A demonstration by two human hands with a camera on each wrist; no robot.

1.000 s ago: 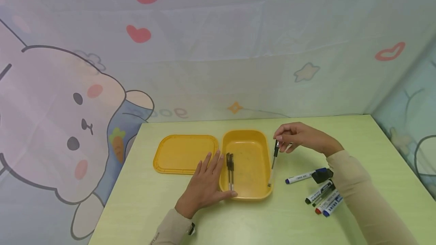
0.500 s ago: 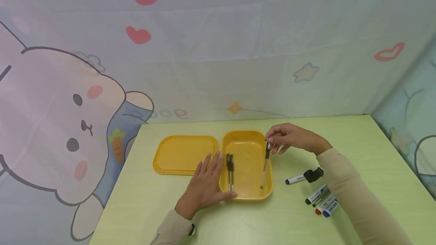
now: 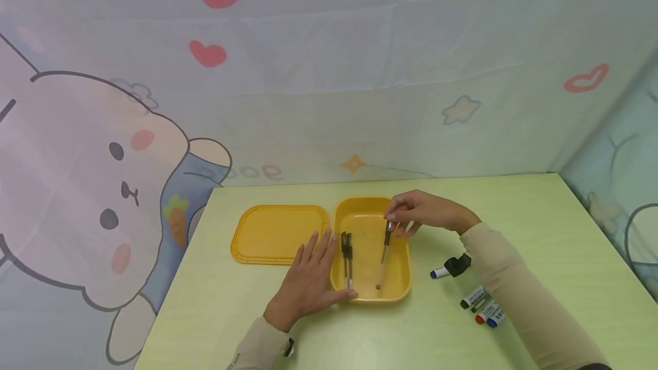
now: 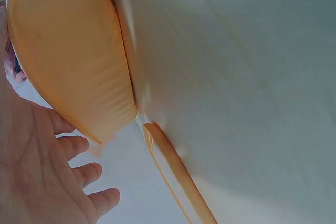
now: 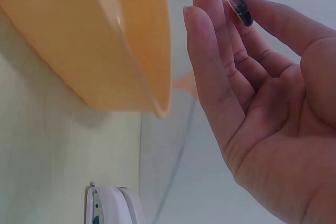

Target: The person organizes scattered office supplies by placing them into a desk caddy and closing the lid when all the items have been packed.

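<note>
Seeing lid (image 3: 280,234) at far left, flat on worktop (image 3: 360,336), just beside box (image 3: 367,238). Next along, got left grip (image 3: 308,287) with fingers straight and apart, with thumb across box's near-left rim; holding nothing, reads as steadying. Inside box, along left wall, finding two pens (image 3: 350,256) side by side, with black ends toward far end. Over right half of box, finding third pen (image 3: 387,237), tilted, black end up, clear end down toward near end; can't tell about contact with box floor. Got right grip (image 3: 429,210) clamped on that black end, pinching between thumb and fingers. Farther right, on worktop outside box, noting lone marker (image 3: 440,272), then marker bunch (image 3: 488,311) partly behind right sleeve (image 3: 506,276).

Calling current step as placing third pen in box, not yet let go. Judging next move: lower black end, swing parallel to two pens, lay flat, then part right grip low to limit rolling.
</note>
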